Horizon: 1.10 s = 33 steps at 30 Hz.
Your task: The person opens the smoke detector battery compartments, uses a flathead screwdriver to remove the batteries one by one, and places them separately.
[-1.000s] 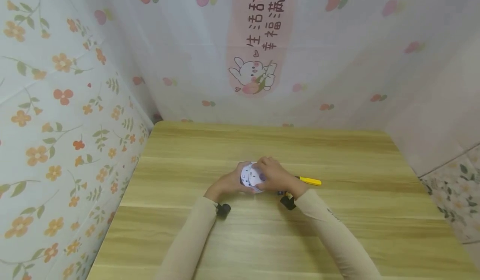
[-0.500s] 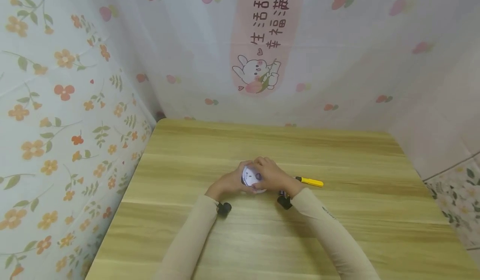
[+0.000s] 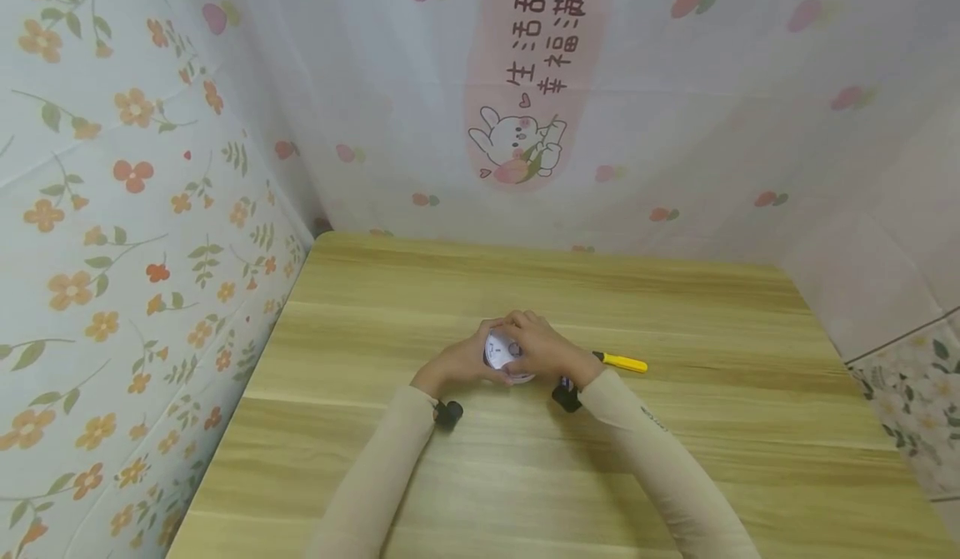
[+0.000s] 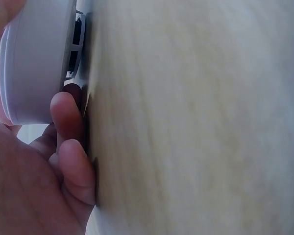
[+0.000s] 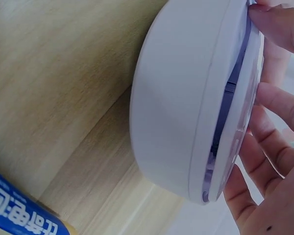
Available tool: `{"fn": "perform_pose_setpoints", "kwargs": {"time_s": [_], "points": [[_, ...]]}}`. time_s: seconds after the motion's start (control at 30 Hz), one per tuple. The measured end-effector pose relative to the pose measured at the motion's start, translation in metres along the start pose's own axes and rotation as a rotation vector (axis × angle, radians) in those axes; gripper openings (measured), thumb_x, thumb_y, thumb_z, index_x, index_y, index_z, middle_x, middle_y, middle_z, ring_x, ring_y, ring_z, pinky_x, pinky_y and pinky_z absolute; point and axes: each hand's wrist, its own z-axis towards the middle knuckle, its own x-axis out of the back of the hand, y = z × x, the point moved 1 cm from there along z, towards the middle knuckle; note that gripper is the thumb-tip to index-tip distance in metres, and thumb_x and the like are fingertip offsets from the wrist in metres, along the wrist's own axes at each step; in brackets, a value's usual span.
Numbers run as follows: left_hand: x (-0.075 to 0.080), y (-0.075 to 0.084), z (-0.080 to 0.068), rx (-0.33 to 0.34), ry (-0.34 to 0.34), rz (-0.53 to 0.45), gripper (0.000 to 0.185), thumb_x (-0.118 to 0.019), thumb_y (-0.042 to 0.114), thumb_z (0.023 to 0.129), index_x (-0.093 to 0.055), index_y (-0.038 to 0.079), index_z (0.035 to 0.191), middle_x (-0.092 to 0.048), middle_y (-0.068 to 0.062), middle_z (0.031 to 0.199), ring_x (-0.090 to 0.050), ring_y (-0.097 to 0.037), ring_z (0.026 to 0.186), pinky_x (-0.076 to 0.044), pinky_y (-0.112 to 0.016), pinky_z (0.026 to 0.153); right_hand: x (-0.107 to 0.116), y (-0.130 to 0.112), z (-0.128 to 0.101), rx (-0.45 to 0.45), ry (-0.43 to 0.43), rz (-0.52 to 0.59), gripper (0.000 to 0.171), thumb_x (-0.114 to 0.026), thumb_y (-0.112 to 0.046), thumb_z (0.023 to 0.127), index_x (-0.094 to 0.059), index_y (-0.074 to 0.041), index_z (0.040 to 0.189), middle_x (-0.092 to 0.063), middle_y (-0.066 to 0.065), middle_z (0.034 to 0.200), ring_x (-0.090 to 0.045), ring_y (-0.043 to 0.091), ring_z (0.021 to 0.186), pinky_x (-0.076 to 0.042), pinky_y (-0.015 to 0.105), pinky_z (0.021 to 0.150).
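Note:
Both hands hold a round white plastic device (image 3: 498,351) low over the table. My left hand (image 3: 463,361) grips its side, and some fingers (image 4: 68,117) lie curled by the underside in the left wrist view. My right hand (image 3: 549,347) holds a thin round white cover (image 5: 235,134) with thumb and fingers at the device's face. The cover sits tilted against the body (image 5: 174,98), and a dark gap shows between them at one edge. Beside the right wrist lies a blue battery (image 5: 22,208) with Chinese print. What the device is for cannot be told.
A yellow-handled tool (image 3: 624,363) lies to the right of the right hand; its tip is hidden. The wooden table (image 3: 390,292) ends at a printed curtain (image 3: 390,109) behind. Black wrist cameras (image 3: 449,414) sit close to the tabletop.
A printed cartoon face visible on the device one second ago is now hidden under the white disc, which the right hand has shifted left. The head view has tilted slightly.

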Motion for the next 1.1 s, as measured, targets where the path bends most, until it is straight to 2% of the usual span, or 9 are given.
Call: {"fn": "perform_pose_setpoints", "kwargs": {"time_s": [0.33,0.6,0.83,1.1], "points": [[0.002,0.003,0.001,0.025,0.001,0.035,0.111,-0.081,0.052,0.071,-0.011,0.029,0.153,-0.049,-0.008,0.142,-0.054,-0.023,0.112,-0.044,-0.044,0.095,0.002,0.003,0.0,0.006,0.007,-0.007,0.061,-0.078,-0.026,0.079,-0.057,-0.007,0.133,-0.053,0.012,0.126,-0.046,0.027,0.111,-0.04,0.041,0.09],[0.002,0.006,-0.001,0.032,0.004,-0.001,0.109,-0.083,0.046,0.071,-0.013,0.027,0.153,-0.049,-0.007,0.143,-0.052,-0.023,0.117,-0.042,-0.046,0.1,0.0,0.003,0.0,-0.008,0.024,-0.003,0.062,-0.079,-0.027,0.078,-0.058,-0.007,0.133,-0.055,0.01,0.126,-0.048,0.028,0.114,-0.04,0.042,0.09],[0.002,0.004,0.0,0.028,0.006,-0.016,0.109,-0.082,0.048,0.071,-0.013,0.026,0.152,-0.049,-0.005,0.142,-0.052,-0.022,0.117,-0.043,-0.044,0.099,-0.002,0.004,-0.001,-0.045,0.044,-0.01,0.064,-0.079,-0.031,0.077,-0.056,-0.008,0.132,-0.056,0.009,0.124,-0.051,0.026,0.111,-0.042,0.04,0.088],[0.001,0.003,0.0,0.024,0.02,-0.003,0.106,-0.083,0.048,0.07,-0.016,0.03,0.15,-0.051,-0.007,0.139,-0.053,-0.022,0.115,-0.044,-0.044,0.096,-0.008,0.007,-0.004,-0.087,0.066,-0.104,0.066,-0.076,-0.041,0.079,-0.054,-0.013,0.135,-0.054,0.006,0.122,-0.049,0.024,0.112,-0.042,0.043,0.093]]}}
